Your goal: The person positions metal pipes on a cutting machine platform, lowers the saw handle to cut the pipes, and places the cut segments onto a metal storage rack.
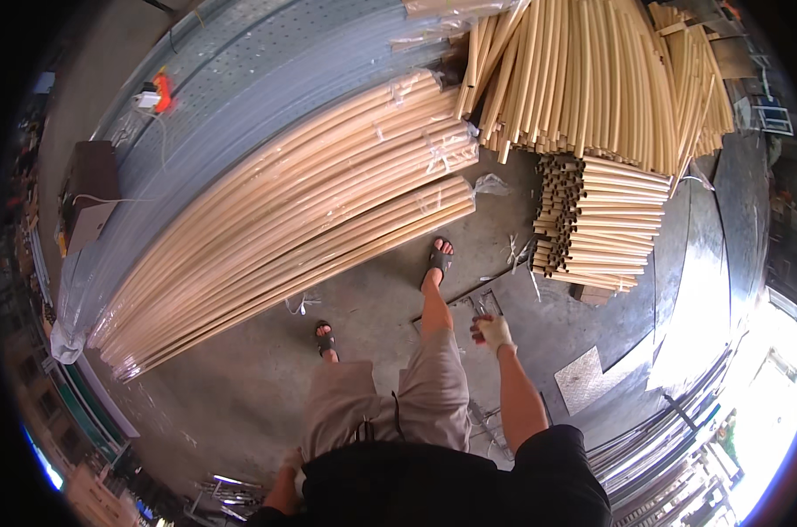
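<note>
My right hand (495,331) is held out in front of my right thigh, above the floor. It looks paler than the forearm, as if in a light glove, and its fingers are curled. A small reddish and grey shape shows at the fingers, too small to name. My left hand (292,458) hangs low beside my shorts, its fingers mostly hidden. Ahead lie long bundles of light wood-coloured tubes (311,211) wrapped in clear plastic. To the right, shorter yellowish tubes (623,215) are stacked with their open ends to the left.
More loose tubes (583,79) are piled at the far right. Grey perforated panels (267,75) lie behind the wrapped bundles. A metal plate (579,379) rests on the floor at right, near metal bars (658,448). Plastic scraps (304,304) lie near my feet.
</note>
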{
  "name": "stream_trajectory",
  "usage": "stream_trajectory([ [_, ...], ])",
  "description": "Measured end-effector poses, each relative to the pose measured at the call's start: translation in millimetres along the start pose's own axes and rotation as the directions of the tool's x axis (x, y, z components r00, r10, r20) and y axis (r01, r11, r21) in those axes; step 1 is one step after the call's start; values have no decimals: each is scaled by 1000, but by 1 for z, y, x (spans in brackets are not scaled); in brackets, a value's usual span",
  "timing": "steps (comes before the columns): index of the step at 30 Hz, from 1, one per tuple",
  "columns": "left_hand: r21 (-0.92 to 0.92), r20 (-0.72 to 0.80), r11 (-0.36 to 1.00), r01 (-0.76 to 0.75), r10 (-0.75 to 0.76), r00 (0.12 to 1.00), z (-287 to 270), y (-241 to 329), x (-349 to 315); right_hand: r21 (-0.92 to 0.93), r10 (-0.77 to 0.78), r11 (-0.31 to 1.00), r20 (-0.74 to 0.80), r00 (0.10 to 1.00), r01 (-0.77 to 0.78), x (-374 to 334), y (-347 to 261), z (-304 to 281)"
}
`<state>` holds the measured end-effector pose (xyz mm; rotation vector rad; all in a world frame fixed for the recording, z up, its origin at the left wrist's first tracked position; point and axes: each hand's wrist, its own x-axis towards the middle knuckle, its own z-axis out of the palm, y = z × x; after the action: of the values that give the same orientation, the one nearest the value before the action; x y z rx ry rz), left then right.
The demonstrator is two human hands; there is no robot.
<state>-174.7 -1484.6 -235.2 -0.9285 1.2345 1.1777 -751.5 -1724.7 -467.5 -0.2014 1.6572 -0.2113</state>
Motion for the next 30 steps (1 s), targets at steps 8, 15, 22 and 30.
stream_trajectory([
  [8,-925,-7,340,172,-467,884,-156,105,98,-525,-265,829,-66,962,192,284,-120,-11],
  [15,-905,-216,423,38,-534,818,-307,86,284,-746,-473,616,-94,876,252,403,-151,58],
  [22,-906,-261,424,-1,-554,790,-386,80,376,-859,-501,494,-157,851,132,399,-146,38],
  [30,-912,-279,406,-52,-524,805,-412,92,406,-925,-454,354,-301,838,-140,468,-136,-3],
])
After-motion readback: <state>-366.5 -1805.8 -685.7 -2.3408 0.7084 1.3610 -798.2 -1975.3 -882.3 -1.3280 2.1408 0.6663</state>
